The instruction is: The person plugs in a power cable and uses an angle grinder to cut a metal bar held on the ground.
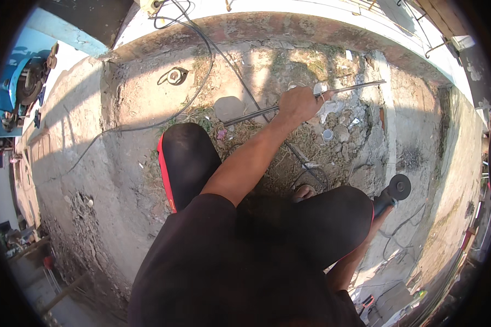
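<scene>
Tape measure (175, 76) on sunlit concrete (139, 90); grey roundish slab (228, 108); rubble (342, 133) farther right.

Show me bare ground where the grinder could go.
Bare concrete lies left of the left knee, nearside of the cable; another patch sits between that cable and the tape. Rubble and another cable crowd between bar and right knee.

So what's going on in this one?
A person with bent knees is over rough, dusty ground, a tool in one hand and metal in the other. The left hand grips a thin metal bar out in front. The right hand, out past the right knee, holds a grinder, its disc well apart from the bar. A tape measure lies on the ground ahead, to the left.
</scene>
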{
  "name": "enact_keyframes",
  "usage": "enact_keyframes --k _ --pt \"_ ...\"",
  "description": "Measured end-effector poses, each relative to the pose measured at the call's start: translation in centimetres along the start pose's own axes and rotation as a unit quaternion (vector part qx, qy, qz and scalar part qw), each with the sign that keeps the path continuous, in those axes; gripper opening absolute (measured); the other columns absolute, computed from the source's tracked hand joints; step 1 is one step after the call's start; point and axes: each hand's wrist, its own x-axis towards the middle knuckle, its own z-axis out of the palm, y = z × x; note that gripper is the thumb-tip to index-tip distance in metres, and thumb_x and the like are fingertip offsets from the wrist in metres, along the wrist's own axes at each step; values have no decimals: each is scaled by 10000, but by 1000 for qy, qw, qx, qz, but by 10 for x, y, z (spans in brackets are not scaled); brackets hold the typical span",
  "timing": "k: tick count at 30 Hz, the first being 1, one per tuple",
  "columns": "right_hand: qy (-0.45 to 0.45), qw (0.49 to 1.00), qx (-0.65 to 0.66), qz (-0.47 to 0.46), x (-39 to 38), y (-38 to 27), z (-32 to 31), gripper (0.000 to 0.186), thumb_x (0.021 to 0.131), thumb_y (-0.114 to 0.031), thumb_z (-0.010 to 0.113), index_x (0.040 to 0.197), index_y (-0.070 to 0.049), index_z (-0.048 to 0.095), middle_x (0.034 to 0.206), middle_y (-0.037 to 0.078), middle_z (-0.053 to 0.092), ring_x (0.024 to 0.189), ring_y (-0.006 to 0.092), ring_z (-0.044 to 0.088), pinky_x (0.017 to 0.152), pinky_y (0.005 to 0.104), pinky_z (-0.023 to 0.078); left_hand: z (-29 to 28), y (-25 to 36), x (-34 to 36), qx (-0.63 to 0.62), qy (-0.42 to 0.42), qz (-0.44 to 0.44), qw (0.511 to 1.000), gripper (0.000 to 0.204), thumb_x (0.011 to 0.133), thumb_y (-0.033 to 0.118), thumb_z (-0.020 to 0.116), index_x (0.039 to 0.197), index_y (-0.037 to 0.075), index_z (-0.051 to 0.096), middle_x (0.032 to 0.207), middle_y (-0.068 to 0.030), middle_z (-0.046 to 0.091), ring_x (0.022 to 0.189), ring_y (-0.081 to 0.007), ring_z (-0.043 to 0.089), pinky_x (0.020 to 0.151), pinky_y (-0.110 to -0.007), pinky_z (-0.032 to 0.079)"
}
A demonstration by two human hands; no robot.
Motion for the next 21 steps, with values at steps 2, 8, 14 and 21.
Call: enact_keyframes --k 2,8,14,21 --pt "19 999 -39 -11 -12 -5 7 640 961 -680 439 1098 -66 554 799 70 584 679 196 590 628 321 523 33 -33 -16 -2 -26 -20 999 879 917 763 354 890 -28 733 893 -223 715 888 -370 709 754 -479 563" --pt "44 998 26 44 -10 -31 30 624 965 -663 453 1093 -60 554 801 70 585 681 199 592 630 327 525 91 -79 -26 41 -155 -78 984 892 888 811 328 980 26 741 992 -188 721 981 -363 695 833 -490 538" --pt "-87 991 -98 23 25 -25 12 391 958 -407 622 1033 -28 561 752 95 635 569 200 634 506 332 532 122 -81 -7 51 -267 -54 961 968 903 808 260 1167 -28 670 1208 -247 654 1156 -401 616 979 -523 471" --pt "-90 972 -213 40 36 -28 2 436 853 -301 755 1109 -4 566 786 82 632 597 189 638 540 334 538 167 -86 5 100 -205 -46 973 1021 861 859 230 1138 -4 699 1177 -217 679 1124 -387 640 952 -505 497"
